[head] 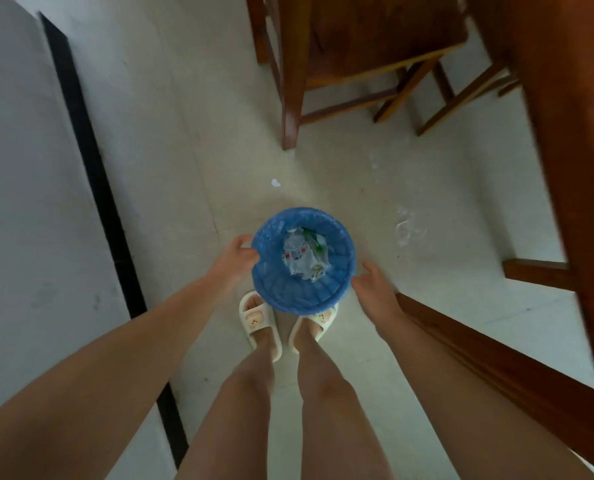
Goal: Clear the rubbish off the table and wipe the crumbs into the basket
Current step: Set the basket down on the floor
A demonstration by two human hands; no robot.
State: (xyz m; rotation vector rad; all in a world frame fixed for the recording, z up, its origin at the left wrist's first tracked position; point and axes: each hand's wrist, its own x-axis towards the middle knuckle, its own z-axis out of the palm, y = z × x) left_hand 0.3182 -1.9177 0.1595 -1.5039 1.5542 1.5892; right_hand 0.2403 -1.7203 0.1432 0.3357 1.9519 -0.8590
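Steadying the round blue bag-lined basket [303, 261] between my hands, left hand [237, 258] pinching its rim, right hand [371, 285] spread beside it, so rubbish stays inside.

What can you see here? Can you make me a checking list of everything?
Surface: pale tiled floor; tabletop not in view.
Job's things: round blue plastic basket with blue liner, held above the feet; crumpled clear plastic wrappers inside.
Clutter: small white paper scrap and clear plastic bit on the floor.
Grippers: left hand grips the basket rim; right hand at the opposite rim, fingers spread.
Cables: nothing seen.
Surroundings: brown wooden chair, brown wooden table leg, cream slippers, white wall with black strip.
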